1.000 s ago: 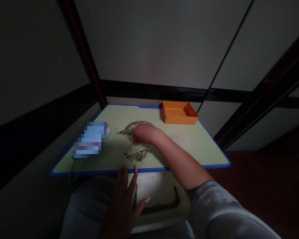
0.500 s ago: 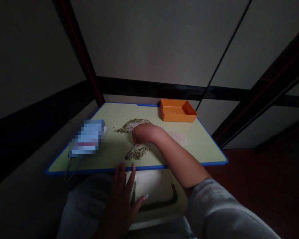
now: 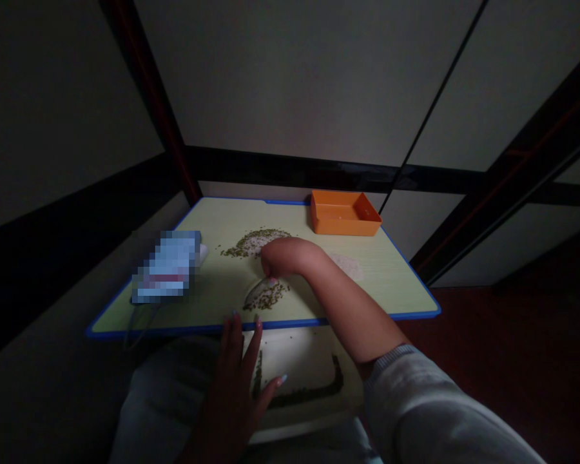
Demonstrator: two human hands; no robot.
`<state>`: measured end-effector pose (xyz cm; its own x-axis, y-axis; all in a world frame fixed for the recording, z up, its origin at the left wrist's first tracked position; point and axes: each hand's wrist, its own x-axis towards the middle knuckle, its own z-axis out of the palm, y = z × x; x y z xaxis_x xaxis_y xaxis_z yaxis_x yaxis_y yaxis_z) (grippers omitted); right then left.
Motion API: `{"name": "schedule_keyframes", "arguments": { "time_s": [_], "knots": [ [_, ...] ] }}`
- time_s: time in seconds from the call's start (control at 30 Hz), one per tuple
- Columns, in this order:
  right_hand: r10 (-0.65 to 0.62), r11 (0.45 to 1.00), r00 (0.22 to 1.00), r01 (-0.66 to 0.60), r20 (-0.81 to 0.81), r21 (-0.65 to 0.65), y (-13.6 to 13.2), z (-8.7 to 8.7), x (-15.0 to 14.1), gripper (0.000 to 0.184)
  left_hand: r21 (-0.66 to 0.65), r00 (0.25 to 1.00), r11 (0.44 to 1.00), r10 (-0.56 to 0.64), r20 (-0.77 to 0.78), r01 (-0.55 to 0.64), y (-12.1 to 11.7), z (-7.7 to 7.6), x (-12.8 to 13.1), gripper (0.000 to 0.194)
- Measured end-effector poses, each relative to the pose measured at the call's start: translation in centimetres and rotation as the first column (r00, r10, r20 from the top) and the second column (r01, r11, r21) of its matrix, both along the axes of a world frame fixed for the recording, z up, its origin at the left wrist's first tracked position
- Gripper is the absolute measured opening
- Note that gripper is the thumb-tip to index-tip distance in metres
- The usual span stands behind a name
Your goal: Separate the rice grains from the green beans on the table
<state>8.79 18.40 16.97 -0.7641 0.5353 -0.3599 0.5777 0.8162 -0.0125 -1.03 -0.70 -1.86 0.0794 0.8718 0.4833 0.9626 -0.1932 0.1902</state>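
Observation:
My right hand is closed over the yellow-green tabletop, gripping a thin, flat piece whose curved edge rests by a small pile of green and pale grains. Its exact kind is hard to make out. Behind the hand lies a larger pile of green and pale grains, partly covered by the hand. My left hand holds nothing; its fingers are spread near the table's blue front edge. Under that edge sits a white tray with dark green grains along its sides.
An orange box stands at the back right corner. A patch of pale grains lies right of my forearm. On the left is a pixelated blue-white object with a cord hanging over the edge. Walls close in behind and left.
My right hand has shifted slightly right with the thin piece, which now lies along the left side of the small pile. My left hand stays spread in place. The view has moved slightly.

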Motion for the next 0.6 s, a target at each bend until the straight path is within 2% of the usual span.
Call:
{"name": "schedule_keyframes", "arguments": {
  "time_s": [0.27,0.53,0.6],
  "knots": [
    [-0.029,0.999,0.999,0.030,-0.034,0.034,0.5,-0.2,0.2,0.028,-0.002,1.000,1.000,0.001,-0.004,-0.001,-0.1,0.2,0.1,0.086],
    [0.011,0.999,0.984,-0.001,-0.180,0.055,2.4,-1.6,1.3,0.019,0.005,1.000,1.000,-0.006,0.005,0.006,0.1,0.1,0.2,0.086],
    [-0.010,0.996,0.971,0.031,-0.239,0.084,2.6,-1.9,2.0,0.020,0.000,1.000,1.000,-0.008,0.007,0.008,0.2,0.3,0.4,0.085]
  ]
}}
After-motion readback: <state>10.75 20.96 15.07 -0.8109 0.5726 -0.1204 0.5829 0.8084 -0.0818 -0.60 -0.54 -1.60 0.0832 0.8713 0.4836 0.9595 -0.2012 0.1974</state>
